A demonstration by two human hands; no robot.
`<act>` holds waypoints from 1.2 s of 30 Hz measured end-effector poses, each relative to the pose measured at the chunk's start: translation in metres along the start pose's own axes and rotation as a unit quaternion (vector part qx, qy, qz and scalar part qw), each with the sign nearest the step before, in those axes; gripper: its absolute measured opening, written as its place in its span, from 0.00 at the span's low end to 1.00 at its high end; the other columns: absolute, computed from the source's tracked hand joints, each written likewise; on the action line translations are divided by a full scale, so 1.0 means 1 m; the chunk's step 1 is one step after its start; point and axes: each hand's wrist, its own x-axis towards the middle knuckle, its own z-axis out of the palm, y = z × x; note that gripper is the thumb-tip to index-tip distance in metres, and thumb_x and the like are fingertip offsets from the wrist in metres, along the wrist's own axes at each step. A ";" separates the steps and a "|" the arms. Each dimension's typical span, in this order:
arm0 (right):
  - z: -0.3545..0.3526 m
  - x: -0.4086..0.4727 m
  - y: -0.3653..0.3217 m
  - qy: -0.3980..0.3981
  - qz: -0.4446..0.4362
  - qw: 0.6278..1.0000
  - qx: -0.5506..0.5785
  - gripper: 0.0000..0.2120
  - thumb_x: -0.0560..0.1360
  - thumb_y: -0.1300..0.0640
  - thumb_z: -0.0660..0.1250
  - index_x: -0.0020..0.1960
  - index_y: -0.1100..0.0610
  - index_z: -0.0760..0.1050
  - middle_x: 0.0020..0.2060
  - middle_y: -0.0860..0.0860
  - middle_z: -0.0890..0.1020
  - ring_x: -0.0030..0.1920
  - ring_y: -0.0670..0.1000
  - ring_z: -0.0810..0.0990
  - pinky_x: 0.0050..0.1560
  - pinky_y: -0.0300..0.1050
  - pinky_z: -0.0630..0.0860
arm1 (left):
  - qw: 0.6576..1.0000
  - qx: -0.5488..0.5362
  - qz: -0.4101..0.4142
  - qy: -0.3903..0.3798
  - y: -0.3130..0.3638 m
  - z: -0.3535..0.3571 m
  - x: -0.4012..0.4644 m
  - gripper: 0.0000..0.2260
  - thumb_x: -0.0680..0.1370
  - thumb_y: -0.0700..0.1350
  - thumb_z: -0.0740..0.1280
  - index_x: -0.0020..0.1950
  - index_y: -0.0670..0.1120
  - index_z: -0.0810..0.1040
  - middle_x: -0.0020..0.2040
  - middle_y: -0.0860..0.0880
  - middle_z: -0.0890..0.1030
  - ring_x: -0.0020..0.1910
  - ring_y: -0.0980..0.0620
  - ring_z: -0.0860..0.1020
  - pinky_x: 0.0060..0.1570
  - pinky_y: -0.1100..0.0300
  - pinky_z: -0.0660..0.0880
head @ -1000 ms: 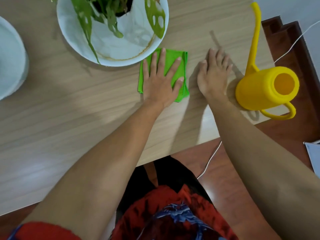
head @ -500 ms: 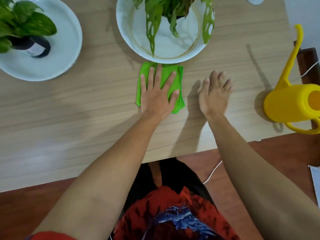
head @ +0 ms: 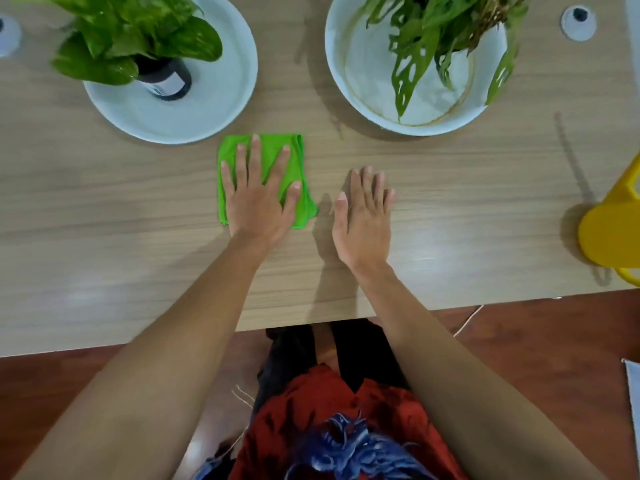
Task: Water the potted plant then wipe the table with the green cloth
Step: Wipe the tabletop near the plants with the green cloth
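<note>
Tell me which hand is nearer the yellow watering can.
Right. The right hand lies flat on bare table, well short of the watering can; the left hand presses the green cloth farther away.

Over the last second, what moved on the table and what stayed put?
The left hand, flat on the green cloth, slid it leftward from below the right saucer toward the left saucer. The right hand followed, empty. The watering can stayed put.

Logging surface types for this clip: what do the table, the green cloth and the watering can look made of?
Table: pale wood-grain, likely laminate, with soft glare patches. Green cloth: soft folded fabric, probably microfibre, matte. Watering can: bright yellow, smooth, uniform colour, probably plastic.
</note>
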 end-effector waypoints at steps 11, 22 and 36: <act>0.008 0.028 -0.085 0.005 -0.134 0.991 0.021 0.29 0.82 0.48 0.49 0.78 0.63 0.61 0.78 0.61 0.60 0.79 0.63 0.52 0.79 0.59 0.48 | 0.969 -0.201 -0.066 0.126 -0.057 -0.020 -0.021 0.25 0.85 0.53 0.48 0.76 0.43 0.71 0.80 0.40 0.61 0.81 0.39 0.55 0.78 0.41 0.46; 0.055 0.044 -0.132 -0.082 -0.208 0.965 -0.140 0.32 0.81 0.38 0.44 0.82 0.49 0.48 0.81 0.52 0.48 0.81 0.57 0.44 0.79 0.58 0.43 | 0.979 -0.142 -0.124 0.073 -0.113 -0.017 -0.049 0.30 0.84 0.59 0.45 0.79 0.43 0.66 0.82 0.42 0.56 0.82 0.42 0.50 0.80 0.44 0.43; -0.007 0.028 0.026 -0.029 -0.079 0.987 -0.137 0.31 0.82 0.36 0.47 0.81 0.46 0.49 0.81 0.49 0.50 0.81 0.54 0.46 0.79 0.59 0.46 | 0.994 -0.107 0.020 0.019 0.023 -0.007 -0.004 0.32 0.82 0.58 0.49 0.81 0.40 0.59 0.82 0.41 0.55 0.82 0.42 0.51 0.80 0.44 0.44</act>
